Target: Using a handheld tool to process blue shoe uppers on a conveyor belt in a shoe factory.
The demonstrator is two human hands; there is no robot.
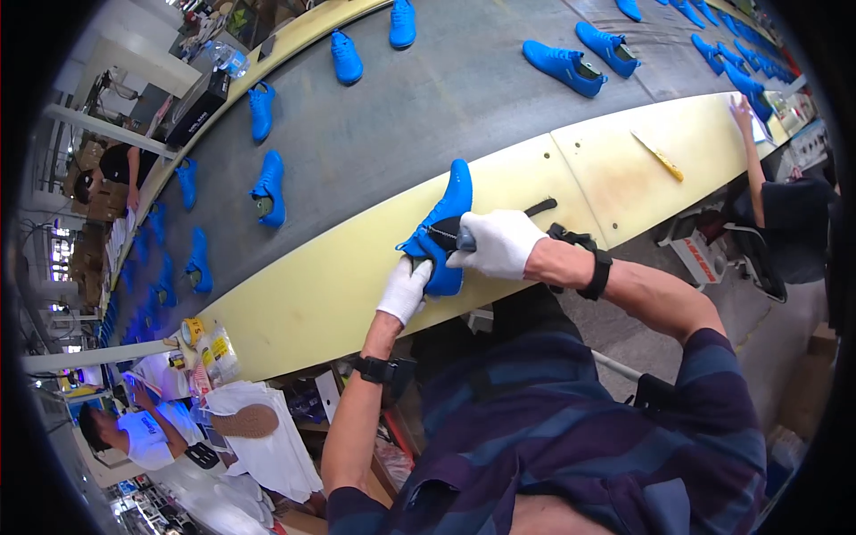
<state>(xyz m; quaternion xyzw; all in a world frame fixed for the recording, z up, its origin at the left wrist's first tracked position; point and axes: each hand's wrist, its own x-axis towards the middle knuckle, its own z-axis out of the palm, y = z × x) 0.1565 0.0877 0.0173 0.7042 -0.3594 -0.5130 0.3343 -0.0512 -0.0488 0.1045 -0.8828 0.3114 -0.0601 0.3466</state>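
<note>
A blue knit shoe stands on the pale yellow table edge, its toe pointing away from me. My left hand, in a white glove, is closed on the shoe's collar near the heel. My right hand, also white-gloved, grips a grey-ended tool whose kind I cannot make out. The tool is at the shoe's opening, by a black piece with a silvery toothed line along it. A black handle sticks out beyond my right hand; its other end is hidden.
A grey conveyor belt carries several blue shoes. A yellow-handled blade lies on the table to the right. Yellow tape sits at the left end. A co-worker's arm reaches in at far right; another person is at lower left.
</note>
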